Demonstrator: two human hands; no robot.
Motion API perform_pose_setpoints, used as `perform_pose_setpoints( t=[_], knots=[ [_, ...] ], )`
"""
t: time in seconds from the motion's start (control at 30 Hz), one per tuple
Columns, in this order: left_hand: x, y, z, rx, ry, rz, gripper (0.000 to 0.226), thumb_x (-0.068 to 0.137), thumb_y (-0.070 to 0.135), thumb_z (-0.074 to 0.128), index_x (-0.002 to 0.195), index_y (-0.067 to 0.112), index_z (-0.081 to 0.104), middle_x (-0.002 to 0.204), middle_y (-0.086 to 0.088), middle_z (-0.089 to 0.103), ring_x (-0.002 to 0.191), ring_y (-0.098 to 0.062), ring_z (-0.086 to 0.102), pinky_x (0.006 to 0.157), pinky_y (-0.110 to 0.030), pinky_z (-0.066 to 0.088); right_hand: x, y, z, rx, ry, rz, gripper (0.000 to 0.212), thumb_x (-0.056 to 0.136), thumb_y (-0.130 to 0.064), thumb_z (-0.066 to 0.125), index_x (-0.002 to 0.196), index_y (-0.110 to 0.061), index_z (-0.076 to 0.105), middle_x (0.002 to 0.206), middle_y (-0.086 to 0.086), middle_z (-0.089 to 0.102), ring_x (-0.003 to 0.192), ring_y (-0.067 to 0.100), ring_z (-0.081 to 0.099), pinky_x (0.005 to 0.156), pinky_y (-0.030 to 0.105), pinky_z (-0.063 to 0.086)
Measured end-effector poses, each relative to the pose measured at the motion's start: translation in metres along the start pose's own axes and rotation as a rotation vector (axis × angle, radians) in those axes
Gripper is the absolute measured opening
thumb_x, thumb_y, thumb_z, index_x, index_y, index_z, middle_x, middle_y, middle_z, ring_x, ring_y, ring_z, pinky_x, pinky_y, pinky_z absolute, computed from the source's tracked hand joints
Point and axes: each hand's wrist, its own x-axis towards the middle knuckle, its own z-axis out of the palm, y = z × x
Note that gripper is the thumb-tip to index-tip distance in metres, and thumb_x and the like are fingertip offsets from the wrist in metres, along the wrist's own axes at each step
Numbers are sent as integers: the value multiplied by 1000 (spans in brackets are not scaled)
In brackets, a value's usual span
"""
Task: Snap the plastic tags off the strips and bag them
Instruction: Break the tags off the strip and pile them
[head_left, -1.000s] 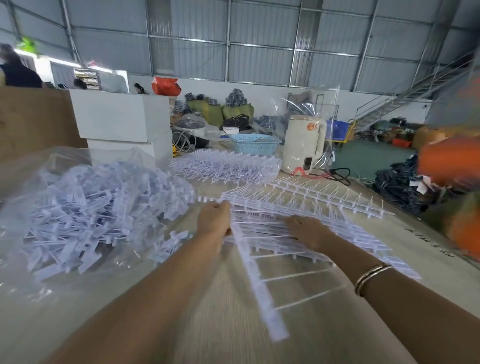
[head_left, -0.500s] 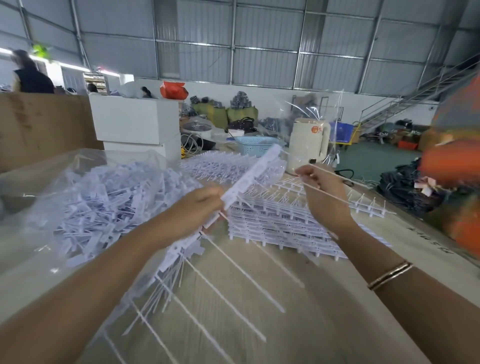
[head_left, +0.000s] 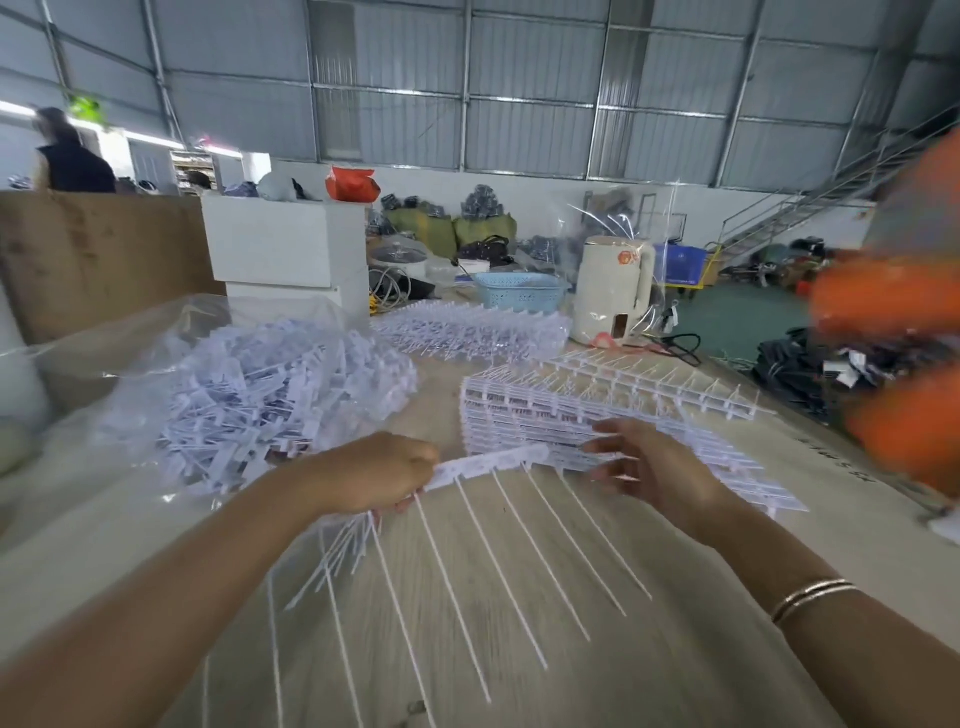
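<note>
Snapped tags (head_left: 270, 395) fill clear bag (head_left: 130, 332); left hand (head_left: 379, 478) grips strip (head_left: 493, 460); right hand (head_left: 649, 467) spread loose.

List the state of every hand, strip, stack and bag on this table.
left hand: grips one end of the strip.
right hand: fingers spread, at the strip's other end.
strip: lifted, thin stems hanging down.
stack of strips: flat on the table.
clear bag: open, heaped with tags.

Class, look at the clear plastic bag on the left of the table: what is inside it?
The clear plastic bag holds a heap of loose white tags. Tags deeper in the heap are covered by those on top.
</note>
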Motion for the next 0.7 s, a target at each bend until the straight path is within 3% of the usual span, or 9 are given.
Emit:
perform_pose_setpoints(
  t=[0.1, 0.17, 0.27, 0.37, 0.43, 0.5, 0.6, 0.7],
  knots=[
    [-2, 3, 8, 52, -23, -10, 25, 95, 15, 38, 72, 18, 49, 61, 1, 52, 48, -4, 47, 48, -17, 39, -3, 6, 24, -242, -97, 45, 26, 91, -37, 56, 115, -28, 57, 98, 1, 67, 71, 18, 63, 67, 29, 53],
    [-3, 5, 10, 130, -18, 5, 28, 95, 16, 38, 68, 19, 46, 61, 2, 51, 49, -1, 46, 51, -20, 35, -3, 7, 41, -371, -137, 40, 23, 92, -34, 56, 112, -22, 58, 82, -1, 65, 62, 16, 60, 60, 24, 48],
    [-5, 7, 11, 320, 52, 16, 25, 97, 18, 35, 78, 13, 49, 84, -6, 54, 75, -16, 51, 62, -26, 31, -3, 8, 55, -482, -186, -30, 22, 94, -22, 55, 83, -5, 62, 52, -8, 57, 45, 8, 48, 47, 15, 37],
    [-3, 9, 20, 341, 198, 88, 21, 98, 23, 37, 94, 11, 54, 98, -3, 55, 97, -20, 51, 80, -30, 39, -5, 12, 65, -439, -196, -95, 25, 92, -19, 57, 70, -7, 56, 49, -2, 48, 42, 7, 41, 45, 15, 33],
    [0, 14, 29, 254, 214, 137, 20, 98, 30, 37, 94, 18, 53, 95, 3, 57, 92, -15, 53, 84, -36, 43, -5, 17, 74, -429, -206, -134, 25, 92, -19, 57, 75, 0, 57, 47, -3, 47, 42, 7, 40, 47, 15, 33],
    [5, 17, 40, 247, 164, 159, 19, 97, 39, 37, 92, 27, 51, 86, 12, 55, 82, -9, 53, 76, -32, 44, -6, 22, 81, -420, -217, -146, 27, 92, -20, 56, 84, 5, 58, 46, -8, 48, 42, 5, 40, 48, 15, 34],
    [11, 13, 52, 244, 192, 188, 18, 95, 42, 41, 84, 31, 49, 68, 12, 50, 66, -7, 49, 59, -27, 35, -8, 25, 83, -429, -288, -137, 20, 93, -22, 55, 82, -6, 56, 52, -7, 51, 45, 4, 42, 51, 15, 34],
    [12, 6, 59, 173, 268, 185, 20, 96, 38, 43, 77, 31, 44, 65, 9, 48, 62, -7, 47, 58, -27, 34, -7, 23, 81, -491, -411, -100, 20, 94, -25, 53, 84, -8, 52, 63, -2, 53, 56, 9, 46, 58, 19, 37]
  ],
)
